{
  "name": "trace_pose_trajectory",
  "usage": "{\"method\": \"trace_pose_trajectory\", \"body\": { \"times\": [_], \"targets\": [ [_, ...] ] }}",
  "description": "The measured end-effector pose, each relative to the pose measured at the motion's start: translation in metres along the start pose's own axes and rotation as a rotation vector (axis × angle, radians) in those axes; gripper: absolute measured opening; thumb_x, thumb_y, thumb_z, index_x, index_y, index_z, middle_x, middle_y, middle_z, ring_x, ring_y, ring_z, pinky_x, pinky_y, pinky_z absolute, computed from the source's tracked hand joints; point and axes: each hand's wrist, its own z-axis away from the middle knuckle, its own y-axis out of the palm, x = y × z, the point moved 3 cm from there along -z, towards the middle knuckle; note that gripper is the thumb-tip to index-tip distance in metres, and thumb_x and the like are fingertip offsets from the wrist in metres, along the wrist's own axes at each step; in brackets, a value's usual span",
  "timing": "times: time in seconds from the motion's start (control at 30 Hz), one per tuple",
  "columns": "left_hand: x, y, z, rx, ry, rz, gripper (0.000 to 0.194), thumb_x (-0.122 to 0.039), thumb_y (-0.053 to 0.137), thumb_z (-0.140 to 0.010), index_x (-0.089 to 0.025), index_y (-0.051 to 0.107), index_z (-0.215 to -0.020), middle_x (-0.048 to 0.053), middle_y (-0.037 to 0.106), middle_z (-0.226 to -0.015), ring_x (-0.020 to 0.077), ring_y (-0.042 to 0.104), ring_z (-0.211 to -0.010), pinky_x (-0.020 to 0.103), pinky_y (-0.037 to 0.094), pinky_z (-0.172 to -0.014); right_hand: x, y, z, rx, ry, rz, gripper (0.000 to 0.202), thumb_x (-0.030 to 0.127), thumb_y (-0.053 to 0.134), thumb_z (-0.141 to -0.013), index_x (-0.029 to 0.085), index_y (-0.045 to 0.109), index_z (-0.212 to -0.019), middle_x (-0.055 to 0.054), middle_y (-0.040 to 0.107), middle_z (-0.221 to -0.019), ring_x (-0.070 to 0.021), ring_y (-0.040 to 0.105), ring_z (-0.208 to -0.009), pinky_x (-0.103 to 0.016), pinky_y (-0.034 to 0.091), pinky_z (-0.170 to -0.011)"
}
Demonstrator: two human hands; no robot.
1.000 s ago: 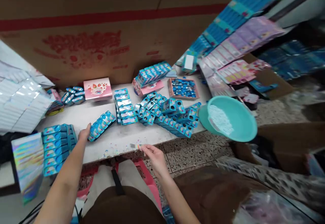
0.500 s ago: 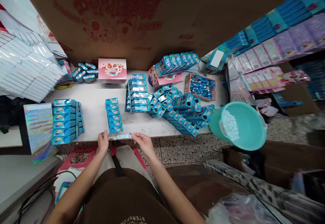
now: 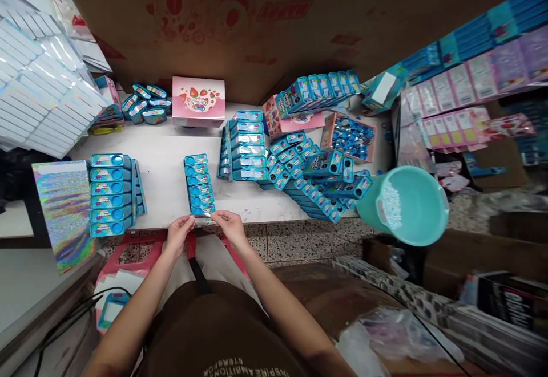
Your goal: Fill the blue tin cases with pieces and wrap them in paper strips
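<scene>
A thin, shiny see-through strip point(image 3: 202, 218) is stretched between my two hands at the table's front edge. My left hand point(image 3: 180, 233) pinches its left end, and my right hand point(image 3: 231, 228) pinches the right end. Just beyond my fingers, a column of small blue boxes point(image 3: 199, 179) with round recesses lies on the white table point(image 3: 160, 194). The strip is against or very close to the nearest box; whether it touches cannot be made out. To the left stands a stack of similar blue boxes point(image 3: 107, 187), beside a holographic sheet point(image 3: 66, 217).
Blue boxes point(image 3: 248, 146) stand stacked right of centre, with loose ones heaped beyond. A pink box point(image 3: 198, 103) and a tray of blue round pieces point(image 3: 327, 132) sit at the back. A turquoise tub point(image 3: 428, 206) stands right; a large carton point(image 3: 299, 40) rises behind.
My hands have come a little closer together and moved up to the near end of the box column with the strip. The camera view has shifted slightly.
</scene>
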Motion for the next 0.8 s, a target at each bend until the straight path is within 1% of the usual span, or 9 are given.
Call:
{"method": "trace_pose_trajectory", "body": {
  "times": [0.17,0.3,0.5,0.63,0.8],
  "targets": [
    [0.002,-0.007,-0.014,-0.032,0.061,-0.063,0.041,-0.049,0.075,-0.055,-0.016,0.066,-0.076,0.005,0.067,-0.072,0.0150,0.060,-0.067,0.029,0.047,-0.069,-0.021,0.004,-0.017,-0.122,-0.065,0.070,0.027,0.042,0.069,-0.059,0.016,0.069,-0.068,-0.004,0.069,-0.069,-0.0159,0.058,-0.063,-0.027,0.044,-0.064],
    [-0.001,-0.012,-0.020,-0.037,0.106,-0.101,0.038,-0.049,0.074,-0.056,-0.016,0.066,-0.074,0.005,0.067,-0.072,0.0162,0.060,-0.070,0.029,0.047,-0.071,-0.028,0.008,-0.020,-0.183,-0.072,0.098,0.030,0.044,0.068,-0.061,0.016,0.070,-0.070,-0.005,0.071,-0.072,-0.0175,0.060,-0.067,-0.028,0.046,-0.068],
    [-0.001,-0.012,-0.028,-0.015,0.125,-0.096,0.036,-0.047,0.073,-0.059,-0.016,0.066,-0.075,0.004,0.067,-0.072,0.0152,0.060,-0.069,0.029,0.046,-0.073,-0.029,0.012,-0.023,-0.217,-0.074,0.075,0.033,0.045,0.070,-0.060,0.014,0.071,-0.071,-0.005,0.071,-0.073,-0.0173,0.060,-0.067,-0.027,0.045,-0.068],
    [0.003,-0.012,-0.031,0.002,0.116,-0.080,0.036,-0.047,0.073,-0.059,-0.016,0.065,-0.075,0.005,0.067,-0.072,0.0154,0.060,-0.070,0.029,0.046,-0.074,-0.030,0.012,-0.026,-0.240,-0.060,0.072,0.032,0.044,0.070,-0.059,0.014,0.070,-0.069,-0.004,0.070,-0.070,-0.0174,0.059,-0.066,-0.026,0.045,-0.066],
    [0.009,-0.012,-0.033,0.027,0.100,-0.042,0.036,-0.046,0.073,-0.059,-0.016,0.066,-0.076,0.004,0.067,-0.072,0.0144,0.060,-0.069,0.027,0.045,-0.073,-0.030,0.012,-0.028,-0.239,-0.073,0.119,0.031,0.044,0.068,-0.060,0.015,0.070,-0.068,-0.005,0.070,-0.071,-0.0180,0.060,-0.066,-0.026,0.045,-0.065]
  ]
}}
